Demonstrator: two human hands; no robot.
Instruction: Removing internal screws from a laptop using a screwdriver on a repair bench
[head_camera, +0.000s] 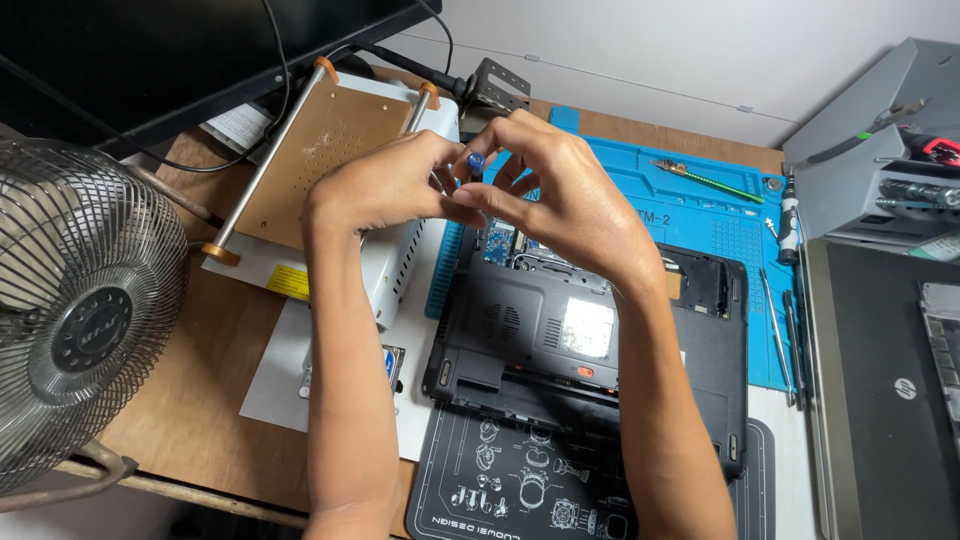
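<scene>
Plain pale wall (640, 50) behind; wooden table (205, 400) below, brown and worn; metal fan (85, 310) at left edge; dark monitor (150, 50) at top left; grey tool rack (880, 150) at right; soft, even light throughout.

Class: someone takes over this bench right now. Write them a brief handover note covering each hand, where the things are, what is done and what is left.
Left hand and right hand: raised together, pinching a small blue-tipped tool.
Black laptop: upside down on the blue mat, one corner bay open with a circuit board showing.
Spare screwdrivers: along the mat's right edge.
Done: a cover is off.
Left: the rest of the base is still on.
</scene>
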